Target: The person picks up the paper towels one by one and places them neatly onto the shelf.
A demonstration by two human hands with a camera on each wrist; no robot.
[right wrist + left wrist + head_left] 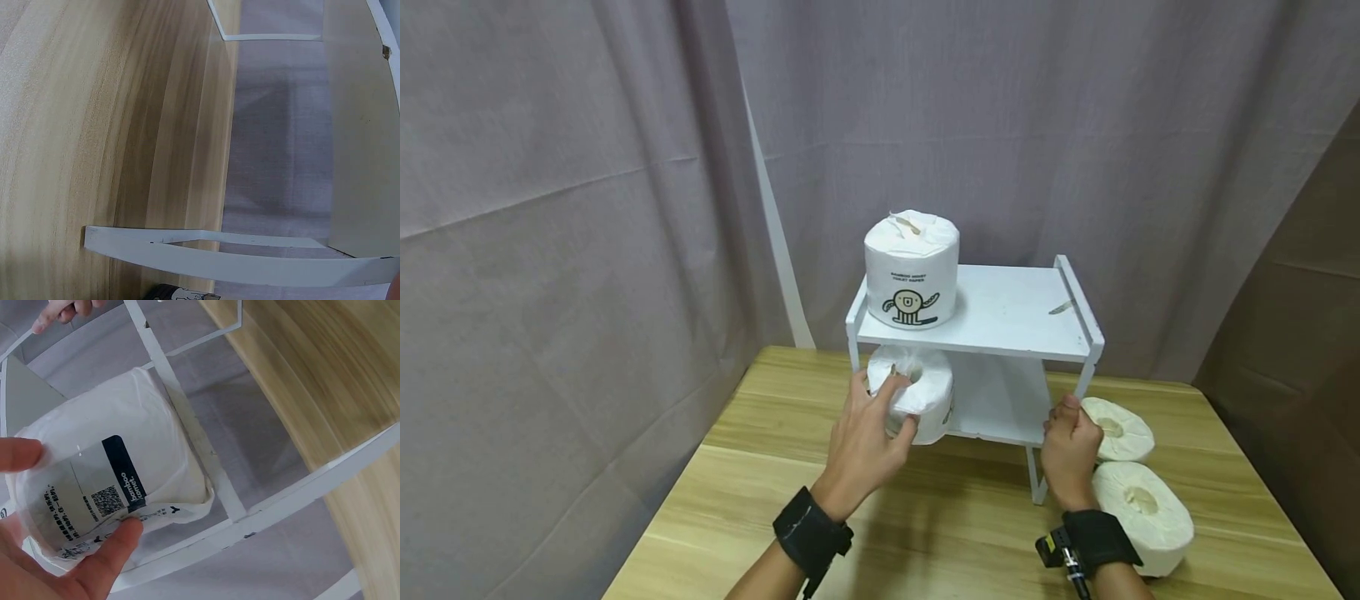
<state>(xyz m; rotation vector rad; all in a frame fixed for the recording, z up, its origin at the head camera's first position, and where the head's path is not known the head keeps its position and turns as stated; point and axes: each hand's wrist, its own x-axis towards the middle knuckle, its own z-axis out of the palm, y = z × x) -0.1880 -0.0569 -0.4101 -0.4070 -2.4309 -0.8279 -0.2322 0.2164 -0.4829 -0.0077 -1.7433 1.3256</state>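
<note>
A: Where does the wrapped white toilet-paper roll sit relative to the hands?

B: It is at the front left of the lower tier of the small white two-tier shelf rack, straight ahead of the left hand. That hand grips it: fingers curl over the top front edge, and in the left wrist view the thumb presses the printed wrapper from below while a fingertip sits on the other side

A: And its long axis?

B: The core hole faces up and a little toward the person, so the axis stands roughly upright, tilted forward. The roll overhangs the lower shelf's front edge, just beside the rack's left front post

A: The right hand?

B: Well apart from that roll, on the other side of the rack. It is curled round the right front post of the rack, thumb up; how tightly, I cannot tell. So the left hand is clearly the nearer one

A: Anything else around?

B: A second wrapped white roll with a cartoon print stands upright on the top shelf, left side, directly above the held one. Two more plain white rolls lie on the light wooden counter just right of the right hand, one near and one farther back
</note>
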